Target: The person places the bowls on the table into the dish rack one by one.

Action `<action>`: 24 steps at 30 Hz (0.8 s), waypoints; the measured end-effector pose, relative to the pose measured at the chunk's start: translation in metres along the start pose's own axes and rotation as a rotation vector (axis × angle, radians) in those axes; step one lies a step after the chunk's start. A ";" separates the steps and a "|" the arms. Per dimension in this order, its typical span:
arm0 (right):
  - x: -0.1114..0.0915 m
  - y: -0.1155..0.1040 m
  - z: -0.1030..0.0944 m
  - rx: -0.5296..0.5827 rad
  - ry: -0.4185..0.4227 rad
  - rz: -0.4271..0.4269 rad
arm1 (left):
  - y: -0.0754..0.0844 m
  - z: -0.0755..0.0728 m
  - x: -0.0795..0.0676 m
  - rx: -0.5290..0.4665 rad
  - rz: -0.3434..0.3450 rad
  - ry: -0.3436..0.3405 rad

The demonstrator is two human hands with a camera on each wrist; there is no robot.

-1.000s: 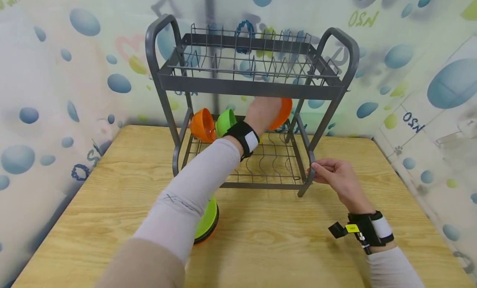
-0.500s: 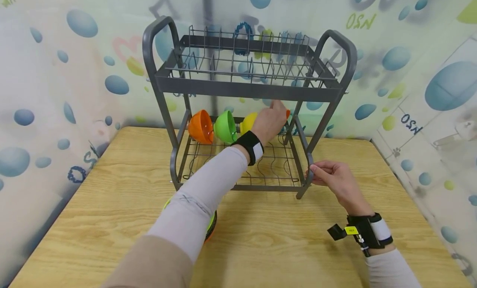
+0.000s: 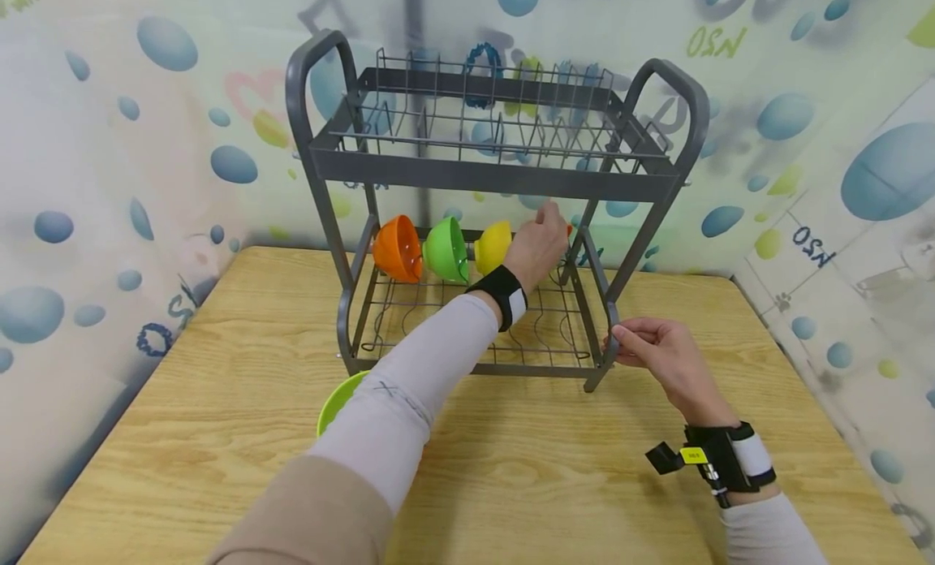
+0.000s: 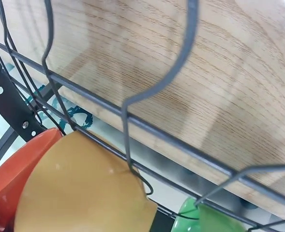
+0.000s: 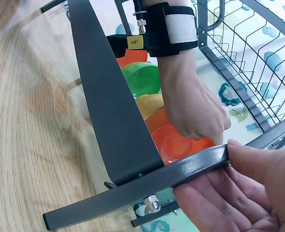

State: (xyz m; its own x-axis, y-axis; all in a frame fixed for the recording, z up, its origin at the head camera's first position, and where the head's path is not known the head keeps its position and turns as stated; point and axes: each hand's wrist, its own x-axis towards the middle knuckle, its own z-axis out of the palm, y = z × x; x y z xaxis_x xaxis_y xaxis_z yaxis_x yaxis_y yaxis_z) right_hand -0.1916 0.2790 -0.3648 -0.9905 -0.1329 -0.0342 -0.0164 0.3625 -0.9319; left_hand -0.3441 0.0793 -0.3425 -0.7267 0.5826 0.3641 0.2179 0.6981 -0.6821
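Four plastic bowls stand on edge in the lower tier of the grey metal dish rack [image 3: 482, 175]: orange [image 3: 398, 248], green [image 3: 445, 250], yellow [image 3: 493, 247], and at 3 o'clock an orange-red one [image 5: 181, 145], gripped at its rim by the left hand [image 3: 536, 244]. The wires look set to keep them upright. Right hand [image 3: 657, 358] fingers pinch the rack's front leg at 4 o'clock, apparently steadying it. Another green bowl [image 3: 338, 401] lies on the wooden tabletop [image 3: 548, 467].
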 end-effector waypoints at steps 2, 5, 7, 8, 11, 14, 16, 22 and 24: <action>-0.001 0.000 0.000 -0.003 0.000 0.000 | 0.003 0.000 0.000 0.013 -0.004 -0.001; -0.001 0.000 0.000 -0.003 0.001 0.002 | 0.007 -0.001 0.001 0.039 -0.008 0.010; -0.001 0.000 0.001 -0.003 0.002 0.003 | 0.009 -0.002 0.001 0.066 0.011 0.024; -0.001 0.000 0.001 -0.002 0.002 0.003 | 0.010 -0.003 0.001 0.073 0.020 0.029; -0.001 0.001 0.001 -0.005 0.001 0.002 | 0.014 -0.005 0.000 0.092 0.037 0.036; -0.001 0.001 0.001 -0.002 0.002 0.001 | 0.016 -0.006 -0.001 0.072 0.024 0.029; -0.002 0.001 0.000 -0.002 0.003 -0.001 | 0.018 -0.006 -0.001 0.034 0.004 0.029; -0.001 0.000 0.000 -0.007 0.006 -0.001 | 0.021 -0.008 0.000 -0.158 -0.062 0.010; -0.001 -0.001 0.000 -0.004 0.006 -0.001 | 0.019 -0.009 0.000 -0.225 -0.075 -0.034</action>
State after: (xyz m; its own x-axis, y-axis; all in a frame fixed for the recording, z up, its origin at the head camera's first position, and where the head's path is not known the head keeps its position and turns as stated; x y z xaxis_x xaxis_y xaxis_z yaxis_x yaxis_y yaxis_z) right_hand -0.1909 0.2789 -0.3642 -0.9913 -0.1279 -0.0314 -0.0177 0.3660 -0.9304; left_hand -0.3343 0.0967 -0.3500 -0.7672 0.5137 0.3841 0.2994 0.8163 -0.4939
